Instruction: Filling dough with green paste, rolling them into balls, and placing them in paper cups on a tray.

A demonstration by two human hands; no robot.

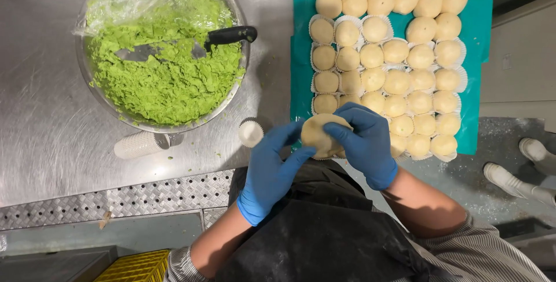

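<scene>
Head view — dough piece [322, 133] between both grips

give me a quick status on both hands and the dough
Left hand and right hand, both blue-gloved, closed around one dough ball. Held above the counter edge, beside the teal tray of finished balls. Nothing in the way.
</scene>
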